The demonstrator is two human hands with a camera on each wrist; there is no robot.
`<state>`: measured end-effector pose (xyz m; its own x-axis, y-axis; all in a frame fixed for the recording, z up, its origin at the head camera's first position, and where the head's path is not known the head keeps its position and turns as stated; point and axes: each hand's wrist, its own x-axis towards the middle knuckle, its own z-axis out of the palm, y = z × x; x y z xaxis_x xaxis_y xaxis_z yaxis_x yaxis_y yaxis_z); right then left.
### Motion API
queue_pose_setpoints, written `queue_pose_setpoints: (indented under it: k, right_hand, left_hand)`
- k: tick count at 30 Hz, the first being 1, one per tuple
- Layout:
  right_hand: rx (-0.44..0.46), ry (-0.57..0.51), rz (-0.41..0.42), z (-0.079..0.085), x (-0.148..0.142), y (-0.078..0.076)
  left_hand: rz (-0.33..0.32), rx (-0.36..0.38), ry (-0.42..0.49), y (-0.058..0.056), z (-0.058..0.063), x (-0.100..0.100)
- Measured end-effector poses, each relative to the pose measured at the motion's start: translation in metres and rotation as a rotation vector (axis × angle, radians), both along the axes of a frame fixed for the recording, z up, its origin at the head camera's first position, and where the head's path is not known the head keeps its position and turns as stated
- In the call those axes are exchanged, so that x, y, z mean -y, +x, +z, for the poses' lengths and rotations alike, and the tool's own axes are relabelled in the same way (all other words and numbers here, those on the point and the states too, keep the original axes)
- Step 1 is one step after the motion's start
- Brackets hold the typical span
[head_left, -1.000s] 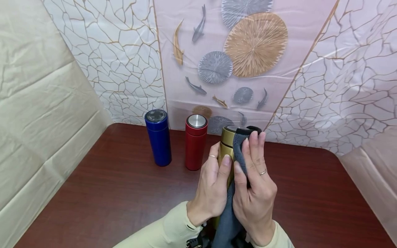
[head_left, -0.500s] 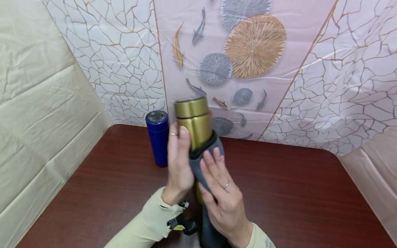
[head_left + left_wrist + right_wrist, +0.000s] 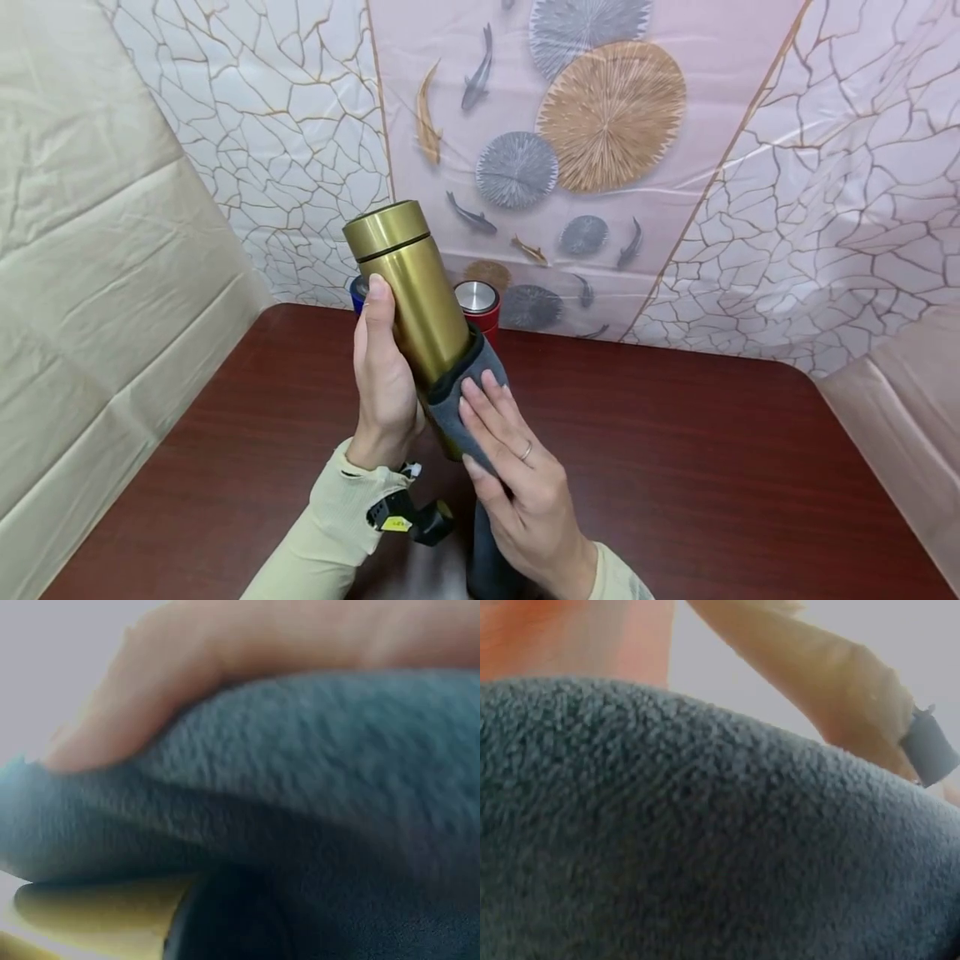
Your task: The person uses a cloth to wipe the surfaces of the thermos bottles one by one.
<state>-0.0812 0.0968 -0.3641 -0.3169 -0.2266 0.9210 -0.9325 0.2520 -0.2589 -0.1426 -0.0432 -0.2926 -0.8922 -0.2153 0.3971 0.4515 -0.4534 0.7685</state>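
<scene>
My left hand (image 3: 386,383) grips a gold thermos bottle (image 3: 420,292) around its body, the thumb lying along the front. The bottle is raised over the table and tilted, its lid end toward the upper left. My right hand (image 3: 528,492) holds a grey cloth (image 3: 468,396) with a dark edge against the bottle's lower right side, its fingers laid over the fabric. Part of the cloth hangs below that hand. Cloth (image 3: 315,750) fills most of the left wrist view, with a gold strip of the bottle (image 3: 105,915) beneath. In the right wrist view, cloth (image 3: 705,825) covers most of the picture.
Behind the gold bottle stand a red thermos (image 3: 480,304) and a blue thermos (image 3: 357,293), both largely hidden. They are on a dark red-brown table (image 3: 712,467). A patterned backdrop (image 3: 517,167) rises at the table's far edge, and plain beige fabric (image 3: 97,292) hangs at the left.
Both hands have carried the gold bottle leftward and up, tilting it to the left. The cloth has gone from near the lid to lower on the body.
</scene>
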Motion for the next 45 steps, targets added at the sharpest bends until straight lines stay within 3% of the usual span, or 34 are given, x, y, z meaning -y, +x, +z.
queue_pose_setpoints:
  k: [7,12,15,18,24,28,34,37,40,45]
  right_hand:
    - [0.059,-0.153,0.054,0.008,-0.007,0.0]
    - [0.134,-0.321,-0.044,0.009,-0.014,0.002]
    - [0.144,-0.353,-0.066,0.009,-0.014,0.004]
    - [0.084,-0.27,-0.028,0.011,-0.012,0.003]
    - [-0.16,-0.017,-0.023,0.015,-0.006,-0.001]
    - [-0.203,0.061,-0.056,0.015,-0.006,0.0]
    - [-0.266,0.17,-0.107,0.016,-0.007,0.001]
    - [-0.244,0.196,-0.125,0.016,-0.006,0.001]
    - [-0.204,0.19,-0.152,0.015,-0.007,0.0]
    - [-0.152,0.12,-0.217,0.02,-0.015,-0.004]
  left_hand:
    - [-0.103,-0.047,0.029,0.0,0.0,-0.004]
    - [-0.139,-0.067,0.038,-0.002,-0.004,-0.01]
    - [-0.159,-0.079,0.063,-0.003,-0.008,-0.011]
    - [-0.141,-0.078,0.09,-0.004,-0.009,-0.011]
    - [-0.068,-0.021,0.126,-0.004,-0.005,-0.002]
    - [-0.049,0.045,0.151,-0.007,-0.001,0.009]
    - [-0.03,0.056,0.232,-0.008,0.001,0.014]
    - [0.009,0.063,0.178,-0.004,-0.001,0.005]
    - [0.053,0.019,0.073,0.0,-0.009,-0.01]
    - [0.039,-0.108,-0.212,0.008,-0.029,-0.039]
